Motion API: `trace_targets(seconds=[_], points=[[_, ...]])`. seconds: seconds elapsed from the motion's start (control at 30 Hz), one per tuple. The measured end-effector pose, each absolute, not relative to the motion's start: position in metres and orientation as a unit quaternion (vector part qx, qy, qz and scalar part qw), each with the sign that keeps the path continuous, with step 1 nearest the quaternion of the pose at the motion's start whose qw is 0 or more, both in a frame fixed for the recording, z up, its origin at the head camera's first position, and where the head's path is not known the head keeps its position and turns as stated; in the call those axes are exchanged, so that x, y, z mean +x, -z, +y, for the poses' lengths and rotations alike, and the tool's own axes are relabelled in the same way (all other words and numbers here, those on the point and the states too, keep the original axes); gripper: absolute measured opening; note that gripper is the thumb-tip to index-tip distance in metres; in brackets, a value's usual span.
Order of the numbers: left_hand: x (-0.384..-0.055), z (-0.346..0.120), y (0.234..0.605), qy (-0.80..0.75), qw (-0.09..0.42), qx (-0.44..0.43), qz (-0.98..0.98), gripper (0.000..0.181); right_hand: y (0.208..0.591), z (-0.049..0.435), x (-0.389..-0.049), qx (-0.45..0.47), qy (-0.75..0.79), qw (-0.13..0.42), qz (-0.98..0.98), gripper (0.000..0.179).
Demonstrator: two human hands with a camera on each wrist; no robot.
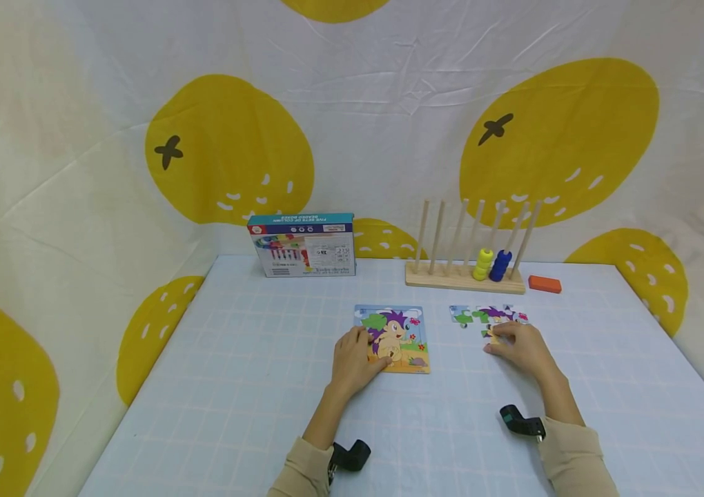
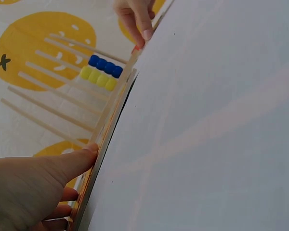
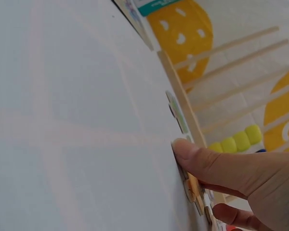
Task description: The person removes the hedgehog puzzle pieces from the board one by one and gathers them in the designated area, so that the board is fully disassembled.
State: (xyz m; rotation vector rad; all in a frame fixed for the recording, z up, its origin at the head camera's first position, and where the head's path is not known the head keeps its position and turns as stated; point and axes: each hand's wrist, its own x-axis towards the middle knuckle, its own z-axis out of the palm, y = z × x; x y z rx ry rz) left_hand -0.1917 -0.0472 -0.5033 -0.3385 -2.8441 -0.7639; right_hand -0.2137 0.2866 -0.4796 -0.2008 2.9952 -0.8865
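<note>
A square jigsaw puzzle (image 1: 415, 348) with a purple-spined hedgehog picture lies flat at the middle of the table. My left hand (image 1: 353, 360) rests on its left side, thumb on the lower part of the picture and fingers spread along the left edge. To the right, several loose jigsaw pieces (image 1: 480, 313) lie partly joined in rows, showing green, purple and pale blue. My right hand (image 1: 526, 348) pinches a puzzle piece (image 1: 493, 339) at the near side of these rows, its thumb low at the table in the right wrist view. The fingers hide most of that piece.
Behind the pieces stands a wooden bead rack (image 1: 445, 276) with upright pegs, yellow beads (image 1: 482, 264) and blue beads (image 1: 500, 266). An orange block (image 1: 544, 284) lies at its right end. A printed toy box (image 1: 302, 246) stands back left, before the patterned cloth.
</note>
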Motion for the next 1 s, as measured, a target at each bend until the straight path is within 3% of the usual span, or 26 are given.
trace_targets(seconds=[0.8,1.0], points=[[-0.194,-0.048,0.505,0.256,0.087,-0.116,-0.956,0.050,0.481,0.291,-0.218,-0.062,0.299,0.013,0.952,0.049],[-0.193,-0.049,0.505,0.261,0.086,-0.117,-0.954,0.050,0.481,0.300,-0.220,-0.031,0.313,-0.028,0.949,0.046]])
